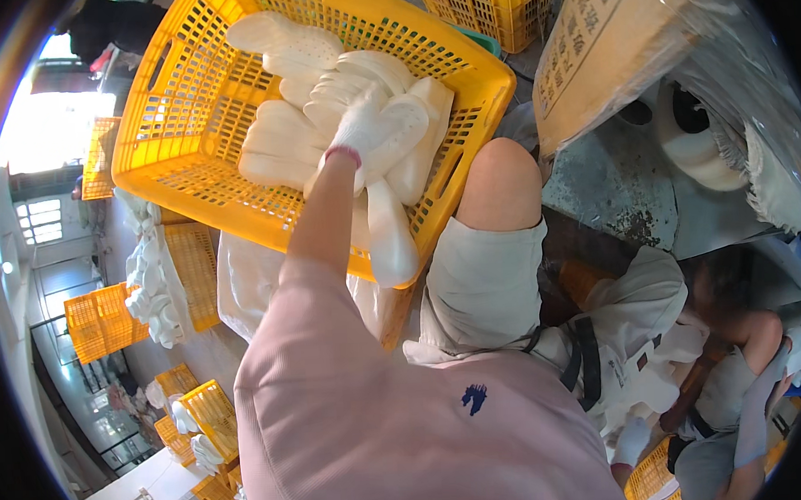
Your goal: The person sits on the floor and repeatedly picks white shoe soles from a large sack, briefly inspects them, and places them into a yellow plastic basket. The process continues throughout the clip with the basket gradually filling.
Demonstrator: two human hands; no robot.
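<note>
A large window (55,132) glares white at the upper left; below it, a smaller paned window (38,222) breaks the pale wall (72,242)

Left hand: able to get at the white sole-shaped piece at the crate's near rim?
Likely yes: the gloved left hand is inside the yellow crate, close by, and nothing lies over most of the white sole-shaped piece.

Brt overall; opening (50,128) upper L blown out; rainbow flare L rim; fisheye bend, blk corners.
</note>
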